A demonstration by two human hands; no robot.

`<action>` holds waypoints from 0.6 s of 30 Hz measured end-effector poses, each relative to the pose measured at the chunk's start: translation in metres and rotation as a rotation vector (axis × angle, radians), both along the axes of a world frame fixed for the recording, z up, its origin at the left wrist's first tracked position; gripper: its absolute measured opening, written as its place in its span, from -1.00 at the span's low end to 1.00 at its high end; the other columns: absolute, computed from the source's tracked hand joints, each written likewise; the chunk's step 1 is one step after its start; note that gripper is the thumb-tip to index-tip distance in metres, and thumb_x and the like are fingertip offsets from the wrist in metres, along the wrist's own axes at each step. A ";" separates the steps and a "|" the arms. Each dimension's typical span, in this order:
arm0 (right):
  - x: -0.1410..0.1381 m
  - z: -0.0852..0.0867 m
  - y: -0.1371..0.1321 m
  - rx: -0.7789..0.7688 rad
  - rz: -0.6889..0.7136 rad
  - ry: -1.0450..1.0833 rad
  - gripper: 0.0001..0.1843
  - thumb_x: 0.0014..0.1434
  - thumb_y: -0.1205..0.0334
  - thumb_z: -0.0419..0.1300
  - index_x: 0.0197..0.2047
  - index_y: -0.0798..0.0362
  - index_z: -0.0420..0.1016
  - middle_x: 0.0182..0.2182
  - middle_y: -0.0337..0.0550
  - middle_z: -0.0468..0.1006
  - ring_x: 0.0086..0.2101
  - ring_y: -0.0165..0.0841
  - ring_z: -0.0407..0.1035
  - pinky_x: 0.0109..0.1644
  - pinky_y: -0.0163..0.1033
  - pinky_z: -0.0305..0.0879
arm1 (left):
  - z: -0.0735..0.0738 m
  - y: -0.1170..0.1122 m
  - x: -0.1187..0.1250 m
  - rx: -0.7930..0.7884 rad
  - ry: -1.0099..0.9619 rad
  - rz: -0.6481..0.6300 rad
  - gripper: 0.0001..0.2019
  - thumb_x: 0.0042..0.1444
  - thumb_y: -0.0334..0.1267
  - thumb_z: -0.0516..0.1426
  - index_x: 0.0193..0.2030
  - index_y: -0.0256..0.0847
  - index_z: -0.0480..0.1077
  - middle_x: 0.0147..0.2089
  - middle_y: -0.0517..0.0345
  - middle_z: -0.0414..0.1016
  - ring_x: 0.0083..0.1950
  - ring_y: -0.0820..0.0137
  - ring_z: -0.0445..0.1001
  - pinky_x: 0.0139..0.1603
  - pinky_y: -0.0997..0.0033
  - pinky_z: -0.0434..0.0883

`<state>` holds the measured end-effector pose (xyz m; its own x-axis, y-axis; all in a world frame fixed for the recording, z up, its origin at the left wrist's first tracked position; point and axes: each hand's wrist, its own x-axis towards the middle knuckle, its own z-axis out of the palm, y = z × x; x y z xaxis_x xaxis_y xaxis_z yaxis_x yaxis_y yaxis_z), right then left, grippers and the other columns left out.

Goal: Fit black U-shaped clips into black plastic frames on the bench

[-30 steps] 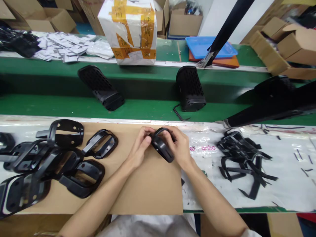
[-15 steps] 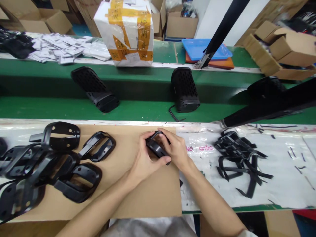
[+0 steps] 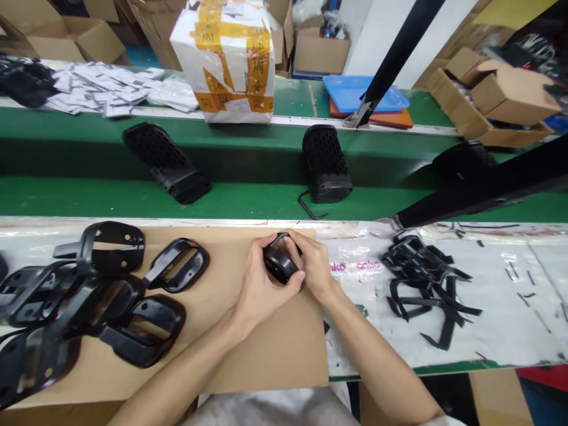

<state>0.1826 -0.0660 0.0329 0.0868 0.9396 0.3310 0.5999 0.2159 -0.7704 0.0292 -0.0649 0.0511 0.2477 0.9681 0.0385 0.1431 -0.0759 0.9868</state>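
The work area consists of a two-tier assembly line. A green conveyor belt (image 3: 133,192) runs across the room, and a raised green bench deck (image 3: 293,97) stands behind it, edged with a pale metal rail (image 3: 284,120). A black support post (image 3: 399,53) rises diagonally from the rear rail. On the deck sit a parcel wrapped in white and bound with yellow tape (image 3: 226,65), scattered white sachets (image 3: 106,89), and a blue plastic tray (image 3: 364,94) resting on an orange board (image 3: 390,121). Open cardboard boxes stand beyond the deck at left (image 3: 75,41), centre (image 3: 322,50) and right (image 3: 501,100). A white wall panel (image 3: 377,35) closes the view behind. Illumination is even, with soft shadows.
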 end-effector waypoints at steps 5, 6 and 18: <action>-0.004 -0.004 0.000 -0.004 0.028 0.041 -0.72 0.54 0.21 0.11 0.13 -0.02 0.63 -0.08 -0.05 0.75 -0.10 -0.18 0.67 0.05 -0.11 0.58 | -0.008 0.013 -0.013 0.015 -0.102 -0.093 -0.33 0.02 -0.15 0.46 0.21 -0.13 0.29 0.21 -0.08 0.46 0.25 0.04 0.48 0.34 0.04 0.36; -0.004 -0.005 -0.001 -0.017 0.026 0.069 -0.72 0.52 0.22 0.14 0.16 -0.03 0.62 -0.03 -0.06 0.75 -0.06 -0.18 0.66 0.10 -0.10 0.57 | -0.010 0.015 -0.016 0.029 -0.130 -0.124 -0.34 0.03 -0.15 0.45 0.21 -0.12 0.29 0.21 -0.07 0.46 0.25 0.06 0.48 0.34 0.06 0.36; 0.013 -0.005 -0.006 -0.166 0.072 0.622 -0.59 0.30 -0.09 0.38 0.05 0.01 0.73 -0.35 -0.14 0.74 -0.39 -0.28 0.60 -0.25 -0.19 0.55 | -0.026 0.031 -0.026 -0.024 -0.452 -0.315 -0.30 0.09 -0.05 0.45 0.31 -0.07 0.32 0.19 0.00 0.49 0.19 0.15 0.51 0.23 0.19 0.42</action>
